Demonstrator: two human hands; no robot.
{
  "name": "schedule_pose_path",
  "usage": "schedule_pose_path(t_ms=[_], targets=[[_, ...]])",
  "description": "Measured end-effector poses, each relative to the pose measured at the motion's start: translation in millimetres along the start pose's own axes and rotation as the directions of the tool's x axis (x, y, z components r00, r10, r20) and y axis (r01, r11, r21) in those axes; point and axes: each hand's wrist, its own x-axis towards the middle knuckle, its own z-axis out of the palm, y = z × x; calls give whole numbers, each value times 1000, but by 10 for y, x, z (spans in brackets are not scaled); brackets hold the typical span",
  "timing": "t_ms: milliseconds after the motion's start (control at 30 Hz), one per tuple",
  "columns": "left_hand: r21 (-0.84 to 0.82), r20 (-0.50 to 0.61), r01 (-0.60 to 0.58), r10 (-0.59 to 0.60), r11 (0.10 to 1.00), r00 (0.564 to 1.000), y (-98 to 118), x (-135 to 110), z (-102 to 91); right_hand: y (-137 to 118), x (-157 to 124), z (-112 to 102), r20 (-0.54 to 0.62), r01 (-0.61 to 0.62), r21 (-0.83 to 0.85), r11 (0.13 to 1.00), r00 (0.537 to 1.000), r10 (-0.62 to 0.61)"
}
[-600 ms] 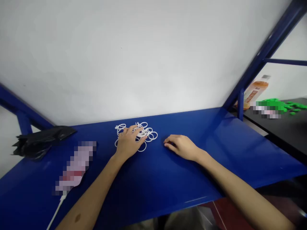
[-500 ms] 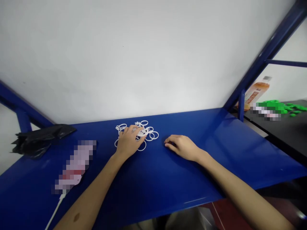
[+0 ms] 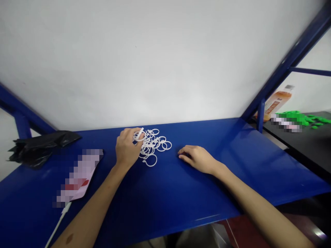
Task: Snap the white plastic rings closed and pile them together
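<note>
A heap of thin white plastic rings [image 3: 155, 144] lies on the blue metal bench [image 3: 181, 193] near the white wall. My left hand [image 3: 126, 148] sits at the heap's left side, its fingers pinched on one white ring [image 3: 139, 135] lifted slightly off the heap. My right hand [image 3: 198, 158] rests palm down on the bench just right of the heap, fingers curled loosely, holding nothing that I can see.
A crumpled black plastic bag [image 3: 38, 146] lies at the far left. A blurred flat packet [image 3: 77, 175] with a white cable [image 3: 58, 224] lies left of my arm. A bottle [image 3: 278, 100] and green parts [image 3: 300, 117] are on a black table at right, past the blue frame post [image 3: 261, 113].
My left hand has come off the top of the heap, moved left and pinched up one ring. The heap now shows more fully. My right hand has stayed put.
</note>
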Motion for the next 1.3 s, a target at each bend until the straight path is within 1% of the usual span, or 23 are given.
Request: schedule_pose_path(t_ms=[67,133,200,267,333,433,500,533,567,633,700,800,900,967,1100,1200,1300], targets=[[16,84,-22,20,1000,996,5,-16,27,3,0,-4,6,-6,3,1000,1000,6],[12,200,-50,47,999,979,3,-43,56,7,1,-5,8,-14,1,1000,1000,14],[-21,276,-62,66,998,959,-3,-63,68,10,1,-4,6,-19,-3,1000,1000,19],[-62,298,-55,71,997,952,-6,-68,60,12,0,-4,9,-18,-6,1000,1000,18],[-81,288,-50,71,995,955,2,-66,46,12,-2,-7,16,-19,-12,1000,1000,19],[-48,287,-98,107,994,952,27,-88,67,6,-5,-17,23,-26,-18,999,999,27],[12,342,-145,132,989,931,37,-131,123,1,-5,-24,23,-33,-15,999,999,34],[42,385,-162,133,986,913,37,-158,160,0,-5,-26,23,-35,-13,999,999,36],[63,422,-171,129,983,898,32,-185,198,0,-4,-27,20,-37,-12,999,999,37],[86,460,-173,115,981,880,14,-231,265,2,-1,-25,16,-35,-13,999,999,35],[92,461,-171,110,981,880,-6,-256,306,9,-1,-21,14,-29,-14,999,999,29],[99,434,-176,116,979,893,-13,-251,316,24,-4,-16,9,-26,-10,1000,1000,26],[112,378,-191,136,975,916,28,-212,275,36,-7,-11,12,-24,-10,1000,1000,24],[108,341,-221,173,969,924,85,-187,227,41,-6,-6,12,-24,-9,1000,1000,24],[105,343,-313,261,944,902,226,-189,125,39,-3,-2,11,-24,-2,1000,1000,24],[177,343,-299,226,938,912,290,-223,87,33,-3,-9,17,-32,-11,999,999,32],[209,324,-273,197,939,925,300,-238,78,36,-6,-12,16,-36,-11,999,999,36]])
